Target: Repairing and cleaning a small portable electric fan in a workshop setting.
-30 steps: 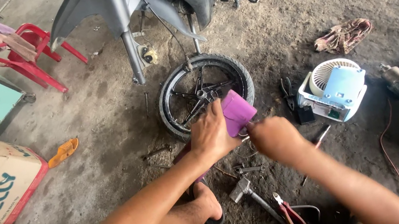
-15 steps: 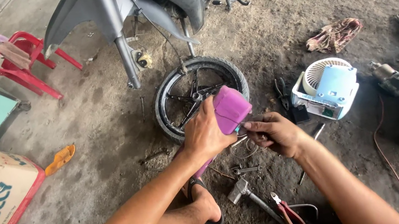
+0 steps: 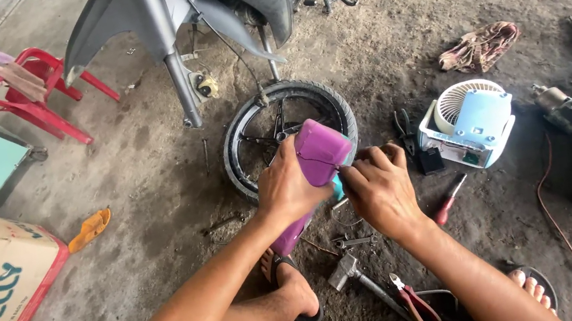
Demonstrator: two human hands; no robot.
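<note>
Right hand (image 3: pixel 378 187) now drawn in against the purple casing (image 3: pixel 322 152), fingers pinching at its edge; earlier apart. Left hand (image 3: pixel 288 183) wrapped around casing, held above the loose wheel (image 3: pixel 338 100) on the floor. Suggests fine work at the seam.

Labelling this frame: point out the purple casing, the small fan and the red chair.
Purple casing (image 3: pixel 327 147): head view, on its upper end above the left hand.
Fan (image 3: pixel 479 120): head view, on the pale blue back housing.
Red chair (image 3: pixel 49 108): head view, on the seat edge.
</note>
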